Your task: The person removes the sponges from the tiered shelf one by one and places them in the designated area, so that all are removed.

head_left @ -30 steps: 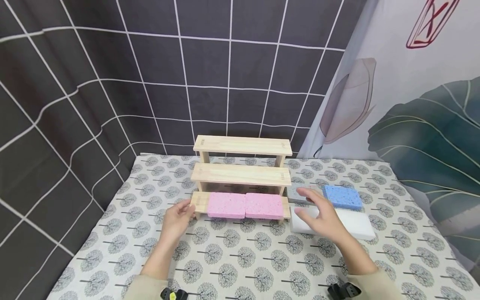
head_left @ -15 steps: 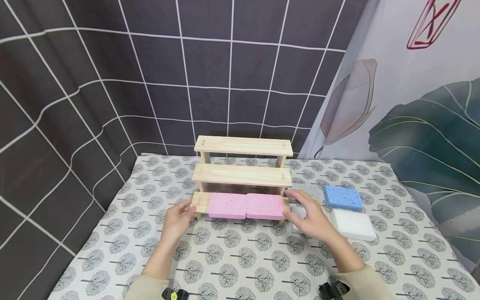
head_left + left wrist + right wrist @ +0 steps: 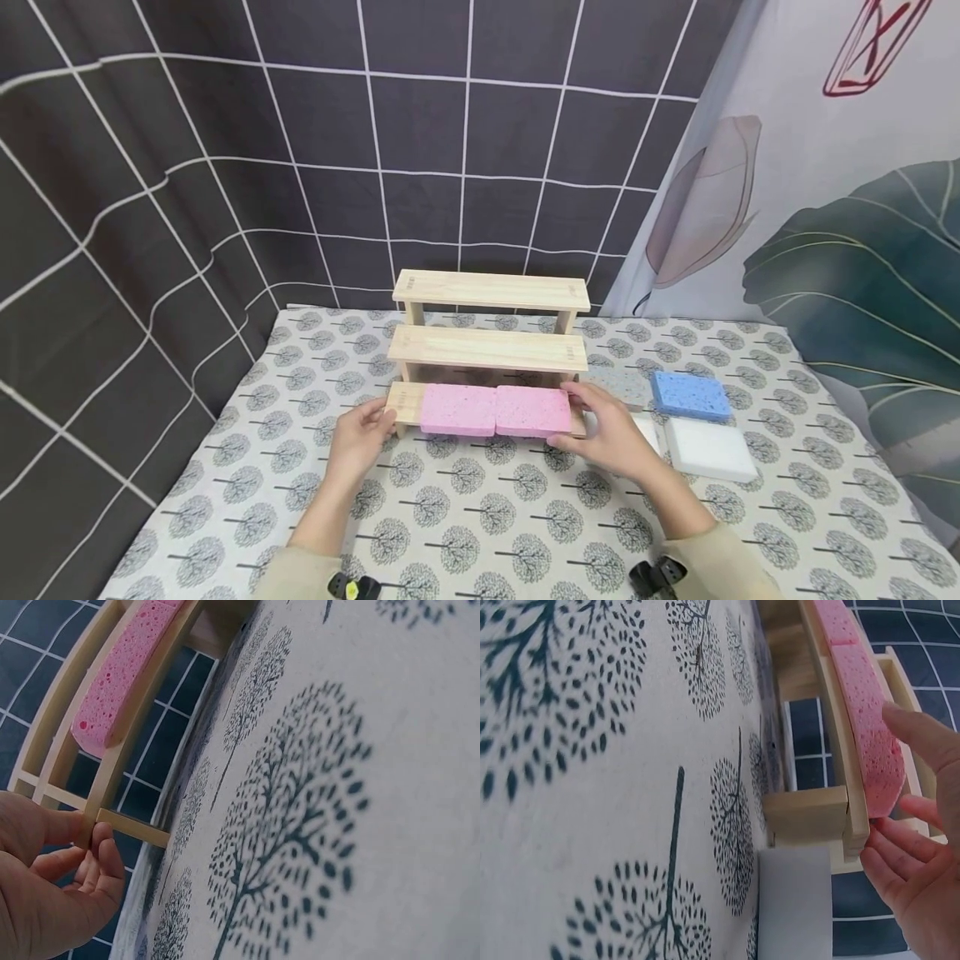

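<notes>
A three-tier wooden step shelf point(image 3: 487, 346) stands on the table. Two pink sponges point(image 3: 459, 409) lie side by side on its lowest board, the right one point(image 3: 534, 412) close to the right end. My left hand point(image 3: 357, 442) pinches the left end of that board between thumb and fingers, plain in the left wrist view. At the other end, my right hand point(image 3: 609, 427) holds the right sponge, thumb at its front edge and index finger at its back corner. In the right wrist view, the other fingertips point(image 3: 871, 855) of that hand are right at the board's end.
Right of the shelf lie a grey sponge point(image 3: 618, 385), a blue sponge point(image 3: 692, 395), and white foam blocks point(image 3: 711, 448), one partly hidden behind my right hand. Dark grid-patterned cloth point(image 3: 420, 125) hangs behind, and a printed curtain point(image 3: 810, 208) hangs at the right.
My right hand has moved left from over the white blocks to the right pink sponge's end, and its fingers have closed in. My left hand has stayed at the board's left end.
</notes>
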{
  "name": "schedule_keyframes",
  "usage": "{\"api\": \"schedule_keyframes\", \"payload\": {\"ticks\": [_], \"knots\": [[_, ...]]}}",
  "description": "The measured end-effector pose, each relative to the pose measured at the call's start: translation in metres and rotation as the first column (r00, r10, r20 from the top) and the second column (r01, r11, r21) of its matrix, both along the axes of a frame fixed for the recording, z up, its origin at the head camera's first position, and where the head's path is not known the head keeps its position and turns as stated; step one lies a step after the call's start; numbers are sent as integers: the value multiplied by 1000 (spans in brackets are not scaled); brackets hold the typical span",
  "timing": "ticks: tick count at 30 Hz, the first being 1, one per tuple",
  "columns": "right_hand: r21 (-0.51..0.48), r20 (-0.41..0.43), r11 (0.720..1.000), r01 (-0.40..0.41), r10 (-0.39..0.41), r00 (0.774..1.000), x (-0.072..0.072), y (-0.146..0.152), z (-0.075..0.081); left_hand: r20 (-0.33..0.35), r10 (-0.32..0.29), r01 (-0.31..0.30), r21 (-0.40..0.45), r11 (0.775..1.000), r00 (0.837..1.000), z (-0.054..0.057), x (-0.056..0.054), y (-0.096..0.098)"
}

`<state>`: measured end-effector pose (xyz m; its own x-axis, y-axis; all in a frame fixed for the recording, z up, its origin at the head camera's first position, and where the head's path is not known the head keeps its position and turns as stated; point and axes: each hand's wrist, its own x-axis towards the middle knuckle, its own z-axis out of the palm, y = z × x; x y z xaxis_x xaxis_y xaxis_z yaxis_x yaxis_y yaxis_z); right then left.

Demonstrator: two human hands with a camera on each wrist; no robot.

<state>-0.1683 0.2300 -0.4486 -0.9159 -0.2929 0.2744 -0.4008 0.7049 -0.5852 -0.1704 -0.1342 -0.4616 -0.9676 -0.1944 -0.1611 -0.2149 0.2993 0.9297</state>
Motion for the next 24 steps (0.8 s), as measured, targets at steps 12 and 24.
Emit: {"api": "schedule_keyframes", "payload": {"ticks": [12, 24], "knots": [[11, 2, 1000, 15, -15, 1000, 0, -7, -1, -4, -14, 14, 8, 1000, 1000, -1, 0, -2], [-52, -13, 999, 14, -14, 1000, 8, 9, -3, 2, -19, 19, 9, 1000, 1000, 0, -1, 0]]}}
